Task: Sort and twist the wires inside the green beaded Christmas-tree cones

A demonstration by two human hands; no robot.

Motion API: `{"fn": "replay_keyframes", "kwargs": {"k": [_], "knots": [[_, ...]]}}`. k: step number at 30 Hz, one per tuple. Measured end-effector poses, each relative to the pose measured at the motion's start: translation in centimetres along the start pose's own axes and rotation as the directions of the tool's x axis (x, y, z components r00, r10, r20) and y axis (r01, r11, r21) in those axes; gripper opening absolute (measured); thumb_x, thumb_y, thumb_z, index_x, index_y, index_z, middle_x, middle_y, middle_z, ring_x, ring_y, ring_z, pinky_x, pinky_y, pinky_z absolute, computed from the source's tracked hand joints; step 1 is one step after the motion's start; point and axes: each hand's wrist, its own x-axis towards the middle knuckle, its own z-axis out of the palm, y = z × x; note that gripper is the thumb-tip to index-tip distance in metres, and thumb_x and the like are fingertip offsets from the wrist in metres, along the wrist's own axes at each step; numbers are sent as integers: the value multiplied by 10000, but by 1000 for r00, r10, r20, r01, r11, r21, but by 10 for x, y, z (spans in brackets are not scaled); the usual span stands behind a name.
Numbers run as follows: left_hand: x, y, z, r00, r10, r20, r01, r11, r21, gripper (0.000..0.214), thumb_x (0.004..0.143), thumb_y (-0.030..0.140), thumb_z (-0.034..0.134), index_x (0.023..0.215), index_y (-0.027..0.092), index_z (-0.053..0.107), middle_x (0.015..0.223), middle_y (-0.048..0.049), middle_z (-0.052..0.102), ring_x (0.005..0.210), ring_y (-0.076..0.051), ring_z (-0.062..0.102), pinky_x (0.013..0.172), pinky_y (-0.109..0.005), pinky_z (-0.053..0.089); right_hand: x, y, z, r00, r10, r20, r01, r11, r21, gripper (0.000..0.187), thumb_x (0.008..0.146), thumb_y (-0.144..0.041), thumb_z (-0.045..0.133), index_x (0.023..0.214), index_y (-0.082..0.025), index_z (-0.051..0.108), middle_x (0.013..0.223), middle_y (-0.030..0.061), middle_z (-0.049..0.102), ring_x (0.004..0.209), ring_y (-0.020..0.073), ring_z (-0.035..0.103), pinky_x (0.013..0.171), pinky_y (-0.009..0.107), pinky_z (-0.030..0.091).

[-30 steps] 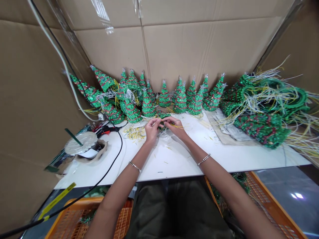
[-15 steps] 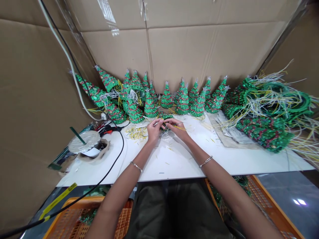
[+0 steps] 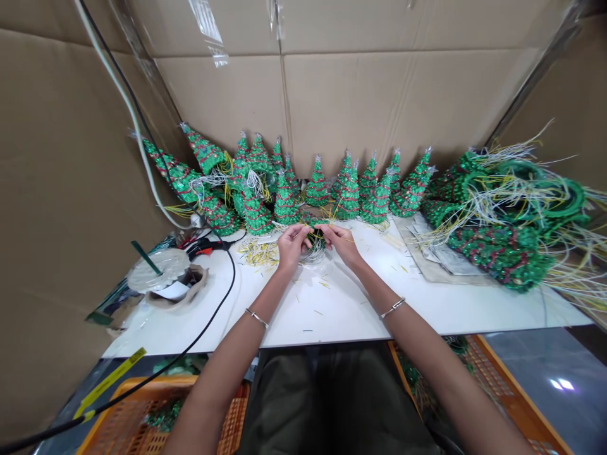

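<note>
My left hand (image 3: pixel 291 247) and my right hand (image 3: pixel 339 244) meet over the white table (image 3: pixel 327 309). Between them sits a small green sequinned wired piece (image 3: pixel 315 239) with a loop of thin silver wires (image 3: pixel 313 256) under it. My left fingers pinch its left side, and my right fingers pinch a yellow wire (image 3: pixel 342 236) running from it. A heap of yellow wire offcuts (image 3: pixel 258 254) lies left of my left hand. Just beyond my hands stands a row of green sequinned cone trees (image 3: pixel 317 186) with red trim.
Green sequinned garlands with loose white and yellow wires (image 3: pixel 502 253) are piled at right on a beige sheet (image 3: pixel 427 265). At left are a round white lid (image 3: pixel 152 270), red-handled cutters (image 3: pixel 202 248) and a black cable (image 3: pixel 222 297). Orange crates (image 3: pixel 161 404) sit below the table edge, with cardboard walls behind.
My right hand has shifted slightly right and the green piece shows more between my hands. The whole view has drifted a little as my head moved.
</note>
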Motion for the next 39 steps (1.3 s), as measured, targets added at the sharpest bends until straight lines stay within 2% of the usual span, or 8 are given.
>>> {"fn": "replay_keyframes", "kwargs": {"k": [3,7,11,15,20,25,32,39], "knots": [[-3,3,3,998,41,48,-45,995,84,316,661,406,768,800,145,656,760,-38,695,433,-84,570,345,-181,320,0,-2,-2,998,46,39,-42,994,-98,445,795,-563,585,907,-148,700,537,-54,345,480,82,318,437,227,261],[-6,6,5,989,85,122,-102,984,146,259,701,385,736,773,144,676,983,-90,696,458,-91,605,330,-187,298,0,-5,-4,992,27,121,3,970,-244,436,817,-558,544,710,-143,626,550,-44,337,515,81,293,463,230,229],[-5,4,3,987,38,158,-59,990,131,260,695,379,741,780,143,672,986,-97,699,424,-94,596,316,-190,292,2,-7,-7,982,35,184,26,948,-316,456,812,-576,523,669,-147,578,551,-38,347,542,89,309,489,234,235],[-3,2,3,985,9,171,-31,992,124,290,660,389,770,764,138,667,888,-81,709,402,-93,582,317,-192,315,4,-7,-9,977,67,203,4,944,-330,494,786,-618,519,669,-142,583,556,-33,377,544,90,315,494,236,237],[-4,2,4,990,-13,138,-3,994,114,322,656,408,776,795,137,671,609,-18,649,391,-102,569,327,-180,310,3,-4,-7,976,89,196,-28,956,-293,476,792,-611,506,697,-151,585,526,-46,357,498,87,308,467,233,225],[-2,1,4,991,1,135,-16,994,109,344,642,433,774,769,133,660,855,-79,708,398,-93,584,313,-184,304,3,-3,-6,980,69,184,-11,954,-301,479,789,-610,510,688,-149,590,523,-42,357,511,93,329,476,230,248],[-1,-4,1,988,39,152,-60,989,138,281,658,388,766,753,141,671,966,-97,700,414,-88,591,320,-181,316,5,2,-7,978,61,198,6,947,-320,473,807,-585,499,693,-140,608,532,-32,376,527,96,344,489,229,266],[-1,-3,2,994,40,104,-52,992,116,293,642,397,776,739,140,673,877,-76,703,401,-72,563,332,-178,309,5,5,-5,981,77,177,-27,962,-272,465,807,-573,523,831,-130,661,561,-35,429,491,85,350,451,225,271]]}}
